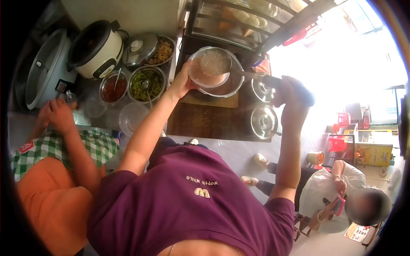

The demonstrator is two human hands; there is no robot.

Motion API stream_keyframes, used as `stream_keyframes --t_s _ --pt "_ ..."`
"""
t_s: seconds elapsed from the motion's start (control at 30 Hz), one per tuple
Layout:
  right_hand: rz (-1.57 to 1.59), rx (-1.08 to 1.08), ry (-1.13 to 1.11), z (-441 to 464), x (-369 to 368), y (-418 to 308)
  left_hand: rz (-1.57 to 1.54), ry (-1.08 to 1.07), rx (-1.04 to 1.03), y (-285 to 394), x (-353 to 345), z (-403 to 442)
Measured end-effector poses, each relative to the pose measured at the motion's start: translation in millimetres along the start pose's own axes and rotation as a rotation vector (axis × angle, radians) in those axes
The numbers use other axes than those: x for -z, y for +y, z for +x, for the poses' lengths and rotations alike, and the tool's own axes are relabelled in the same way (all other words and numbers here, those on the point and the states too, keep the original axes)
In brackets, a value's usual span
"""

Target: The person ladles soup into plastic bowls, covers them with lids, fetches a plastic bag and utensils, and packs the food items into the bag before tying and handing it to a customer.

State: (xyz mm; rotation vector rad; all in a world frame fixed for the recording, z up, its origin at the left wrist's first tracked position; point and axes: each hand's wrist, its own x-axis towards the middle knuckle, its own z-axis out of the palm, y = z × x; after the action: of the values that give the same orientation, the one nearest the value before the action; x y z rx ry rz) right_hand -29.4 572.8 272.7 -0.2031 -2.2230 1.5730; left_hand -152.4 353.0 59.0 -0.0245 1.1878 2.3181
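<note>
My left hand (183,80) grips a clear plastic bowl (197,81) by its side, over a large pot (240,77) on the counter. Pale, wet, grainy food (212,63) shows at the bowl; its exact kind I cannot make out. In my right hand (292,100) is the handle of a metal ladle (250,75), fingers closed round it. The ladle's head reaches the bowl and is partly hidden by the food. Two shiny metal lids (264,121) lie on the dark counter below the ladle handle.
Left of me are a rice cooker (96,53), a bowl of green vegetables (147,81), a bowl of red sauce (112,87) and a large grey cooker (47,70). A person in orange (55,205) stands close by. Another person (329,192) holds a phone at right.
</note>
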Motion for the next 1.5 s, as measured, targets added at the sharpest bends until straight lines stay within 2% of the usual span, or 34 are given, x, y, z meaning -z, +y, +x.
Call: stream_keyframes --t_s 0.07,0.1,0.23,0.27,0.3,0.37,0.4,0.5,0.53,0.57,0.63,0.77,0.87,0.97,1.03,1.1,1.17,1.2,1.3,1.33,1.4,1.47,1.5 --pt "-0.067 -0.010 -0.017 -15.3 -4.6 2.4 0.018 0.009 -0.003 0.6 -1.7 -0.2" --pt "0.049 0.048 -0.013 -26.1 -8.2 14.0 0.019 0.008 -0.005 -0.3 0.6 1.0" --pt "-0.439 0.912 -0.190 -40.6 -5.9 35.2 0.024 -0.009 -0.019 -0.4 3.4 2.4" --pt "-0.436 0.877 -0.260 -48.8 -6.5 26.9 0.026 -0.014 -0.022 0.3 3.2 0.9" --pt "-0.495 0.989 -0.269 -53.1 -7.7 29.3 0.022 -0.016 -0.026 -0.1 4.0 0.9" --pt "-0.541 1.068 -0.350 -62.0 -4.6 35.1 0.017 -0.022 -0.034 -1.1 6.7 1.4" --pt "-0.561 1.059 -0.333 -68.3 -4.5 35.8 0.016 -0.027 -0.038 -0.7 7.6 -0.5" --pt "-0.499 1.103 -0.073 -62.5 3.6 47.7 -0.002 -0.032 -0.043 1.5 4.9 -6.7" --pt "-0.287 0.904 -0.046 -59.3 6.6 52.8 -0.013 -0.025 -0.040 3.0 2.5 -10.4" --pt "-0.419 0.536 0.003 -66.0 19.6 57.4 -0.023 -0.021 -0.042 4.6 -0.7 -14.3" --pt "0.180 0.078 0.166 -57.0 15.1 33.9 -0.055 -0.064 -0.036 0.4 3.1 -17.5" --pt "0.341 0.084 0.282 -37.8 44.6 61.7 -0.008 -0.024 -0.135 7.2 -12.1 -32.9" --pt "0.182 0.058 0.285 -33.5 46.8 77.1 -0.002 -0.050 -0.097 1.4 9.8 -27.0" --pt "0.029 0.075 0.054 -40.1 28.3 99.3 0.007 -0.051 -0.114 7.6 8.8 -33.2" --pt "-0.241 0.397 -0.081 -34.3 7.2 141.9 0.015 -0.008 -0.122 13.9 5.7 -38.5" --pt "-0.357 0.592 -0.119 -35.4 -15.8 148.1 0.013 0.044 -0.148 16.8 3.5 -44.1" --pt "-0.385 0.451 -0.250 -41.8 -29.0 152.2 0.029 0.036 -0.155 17.4 14.5 -43.7" --pt "-0.400 0.477 -0.312 -41.8 -34.0 158.3 0.022 0.040 -0.146 17.9 20.7 -42.7" --pt "-0.332 0.348 -0.300 -39.6 -50.2 167.8 0.015 0.073 -0.130 19.2 32.8 -41.6" --pt "-0.246 0.432 -0.195 -33.8 -51.9 166.2 0.017 0.087 -0.128 21.3 31.9 -44.7" --pt "-0.319 0.211 -0.129 -16.4 -36.1 173.3 -0.002 0.118 -0.142 22.3 28.8 -47.4" --pt "-0.112 -0.068 0.005 -8.4 -24.9 163.0 -0.012 0.131 -0.150 21.8 29.8 -47.7" --pt "0.131 -0.237 0.106 -5.7 -19.1 141.9 -0.011 0.129 -0.149 21.3 31.6 -47.2"
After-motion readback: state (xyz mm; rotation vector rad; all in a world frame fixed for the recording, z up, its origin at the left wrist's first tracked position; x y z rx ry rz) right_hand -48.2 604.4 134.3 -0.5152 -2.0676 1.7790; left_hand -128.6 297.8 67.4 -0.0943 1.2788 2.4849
